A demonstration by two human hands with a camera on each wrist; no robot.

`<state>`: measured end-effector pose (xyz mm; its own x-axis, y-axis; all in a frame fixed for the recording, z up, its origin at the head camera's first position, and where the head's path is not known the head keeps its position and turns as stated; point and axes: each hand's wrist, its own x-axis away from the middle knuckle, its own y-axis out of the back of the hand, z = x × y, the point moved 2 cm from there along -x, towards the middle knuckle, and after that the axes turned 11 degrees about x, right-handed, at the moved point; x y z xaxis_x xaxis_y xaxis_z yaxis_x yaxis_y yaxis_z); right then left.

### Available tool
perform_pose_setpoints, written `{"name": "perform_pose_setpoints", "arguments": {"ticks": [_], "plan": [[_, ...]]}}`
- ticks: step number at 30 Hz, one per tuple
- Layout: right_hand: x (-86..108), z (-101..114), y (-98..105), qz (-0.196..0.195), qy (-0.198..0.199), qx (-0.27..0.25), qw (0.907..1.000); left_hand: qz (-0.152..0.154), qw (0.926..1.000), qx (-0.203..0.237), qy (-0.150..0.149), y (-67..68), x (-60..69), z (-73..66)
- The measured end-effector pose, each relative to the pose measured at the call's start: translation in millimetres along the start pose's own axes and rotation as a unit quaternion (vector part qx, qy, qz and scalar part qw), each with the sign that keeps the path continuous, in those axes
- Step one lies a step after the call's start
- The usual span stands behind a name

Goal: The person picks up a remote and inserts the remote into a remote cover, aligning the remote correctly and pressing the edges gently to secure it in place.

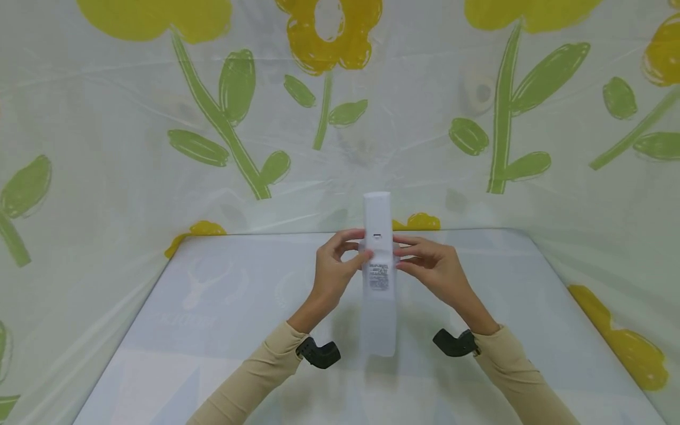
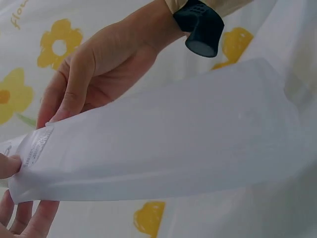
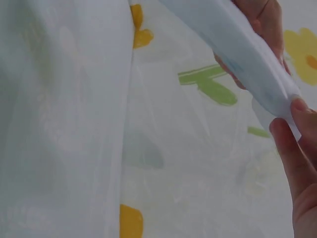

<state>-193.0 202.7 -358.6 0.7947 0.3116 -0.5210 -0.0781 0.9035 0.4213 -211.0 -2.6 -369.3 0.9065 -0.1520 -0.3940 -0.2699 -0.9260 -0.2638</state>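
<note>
In the head view, a long white device (image 1: 378, 215) with a small dark port and a printed label stands upright between both hands. A milky, translucent plastic sleeve (image 1: 378, 324) covers its lower part. My left hand (image 1: 334, 265) grips the left side, its thumb on the front face beside the label. From the right, the fingers and thumb of my right hand (image 1: 432, 262) pinch the edge at about the same height. The sleeve (image 2: 163, 144) stretches across the left wrist view, with the label near its left end. What kind of device it is cannot be told.
A pale, faintly patterned table (image 1: 223, 319) lies below the hands. Behind and around it hangs a white sheet (image 1: 393, 130) printed with yellow flowers and green stems. Each wrist wears a black camera mount (image 1: 320, 354) over a beige sleeve (image 1: 249, 378).
</note>
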Motion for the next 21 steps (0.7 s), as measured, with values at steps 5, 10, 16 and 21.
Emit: {"name": "perform_pose_setpoints", "arguments": {"ticks": [5, 10, 16, 21], "plan": [[0.0, 1.0, -0.7, -0.021, 0.019, 0.034, 0.9990, 0.006, 0.9999, -0.009, 0.003, -1.1, 0.2, -1.3], [-0.5, 1.1, -2.9, -0.025, 0.033, 0.042, 0.9983, 0.001, 0.9998, -0.017, 0.014, -0.8, -0.5, -2.1], [0.0, 3.8, -4.9, -0.038, 0.012, 0.063, 0.9972, 0.005, 0.9994, -0.027, 0.020, -6.3, 2.3, -20.1], [-1.4, 19.1, -7.0, -0.044, 0.013, 0.075, 0.9961, 0.004, 0.9990, -0.040, 0.020, -10.1, 4.6, -31.2]]}}
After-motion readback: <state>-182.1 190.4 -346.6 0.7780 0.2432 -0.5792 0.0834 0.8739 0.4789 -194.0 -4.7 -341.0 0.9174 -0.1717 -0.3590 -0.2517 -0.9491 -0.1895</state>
